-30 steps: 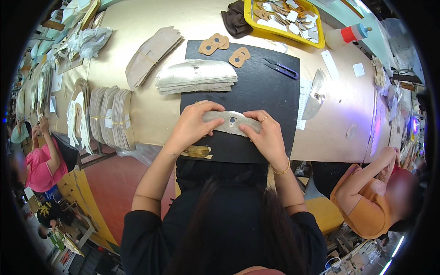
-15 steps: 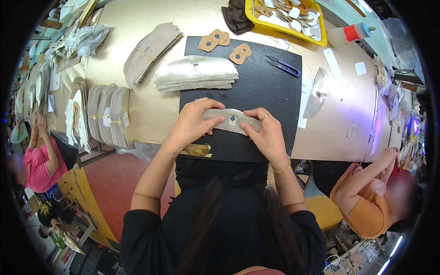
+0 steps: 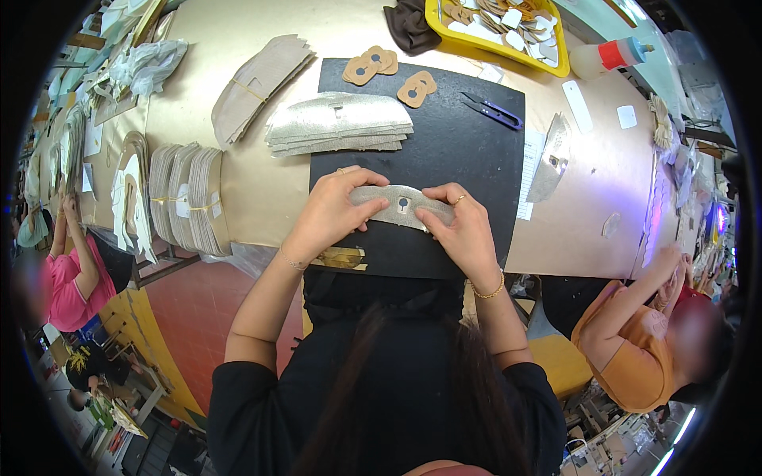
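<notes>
L hand [image 3: 337, 208] and R hand [image 3: 467, 226] are both pinched on a curved silvery pc [image 3: 414, 203], one at each end, thumbs on the near side, fingers along the far edge. It's over the black mat [image 3: 460, 166], near the counter's [image 3: 262, 178] front edge. The two-ended grip prob. keeps it steady and leaves the keyhole cutout uncovered btwn the thumbs. Hands hide both ends, so can't tell if it's one layer or more.

Just beyond: a stack of similar pcs [image 3: 341, 123], partly on the mat, w/ tan tabs [image 3: 412, 90] and purple snips [image 3: 502, 117], prob. there for easy reach. Yellow tray [image 3: 500, 49] and bottle [image 3: 587, 62] sit farther back; banded bundles [image 3: 186, 194] hem in the L side.
</notes>
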Motion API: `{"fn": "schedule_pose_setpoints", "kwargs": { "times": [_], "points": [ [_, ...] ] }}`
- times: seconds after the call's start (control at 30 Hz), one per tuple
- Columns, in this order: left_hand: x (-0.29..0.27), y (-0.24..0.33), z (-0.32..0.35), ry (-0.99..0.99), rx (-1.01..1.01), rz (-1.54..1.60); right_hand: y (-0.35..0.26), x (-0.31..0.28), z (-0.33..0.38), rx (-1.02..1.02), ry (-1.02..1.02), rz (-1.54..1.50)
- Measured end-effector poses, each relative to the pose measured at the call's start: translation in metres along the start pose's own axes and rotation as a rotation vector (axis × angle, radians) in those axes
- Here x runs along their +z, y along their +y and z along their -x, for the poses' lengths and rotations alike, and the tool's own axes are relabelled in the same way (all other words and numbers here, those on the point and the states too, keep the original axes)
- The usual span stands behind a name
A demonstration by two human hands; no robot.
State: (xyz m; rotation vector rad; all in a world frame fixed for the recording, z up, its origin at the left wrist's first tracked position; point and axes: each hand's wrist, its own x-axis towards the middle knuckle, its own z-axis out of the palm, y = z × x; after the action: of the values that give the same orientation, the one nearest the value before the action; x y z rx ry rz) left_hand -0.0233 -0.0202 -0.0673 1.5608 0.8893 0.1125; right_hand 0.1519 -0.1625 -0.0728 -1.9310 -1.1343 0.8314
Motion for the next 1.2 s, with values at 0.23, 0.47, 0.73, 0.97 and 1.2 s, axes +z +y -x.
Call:
{"fn": "schedule_pose_setpoints", "kwargs": {
  "times": [0.23, 0.47, 0.73, 0.97, 1.2],
  "points": [
    [0.002, -0.002, 0.000, 0.025, 0.067, -0.052, 0.000, 0.000, -0.001, -0.020, -0.022, -0.008],
    [0.007, -0.005, 0.002, 0.065, 0.101, -0.165, -0.001, 0.001, -0.002, 0.000, -0.022, 0.008],
    [0.010, -0.008, 0.004, 0.146, 0.273, -0.434, -0.003, 0.004, -0.001, -0.043, 0.011, 0.086],
    [0.024, -0.014, 0.023, 0.481, 0.573, -0.999, -0.008, 0.011, 0.009, -0.297, 0.097, 0.586],
    [0.026, -0.039, 0.029, 0.204, 0.852, -0.945, -0.002, 0.010, 0.007, -0.426, 0.069, 0.661]
  ]
}}
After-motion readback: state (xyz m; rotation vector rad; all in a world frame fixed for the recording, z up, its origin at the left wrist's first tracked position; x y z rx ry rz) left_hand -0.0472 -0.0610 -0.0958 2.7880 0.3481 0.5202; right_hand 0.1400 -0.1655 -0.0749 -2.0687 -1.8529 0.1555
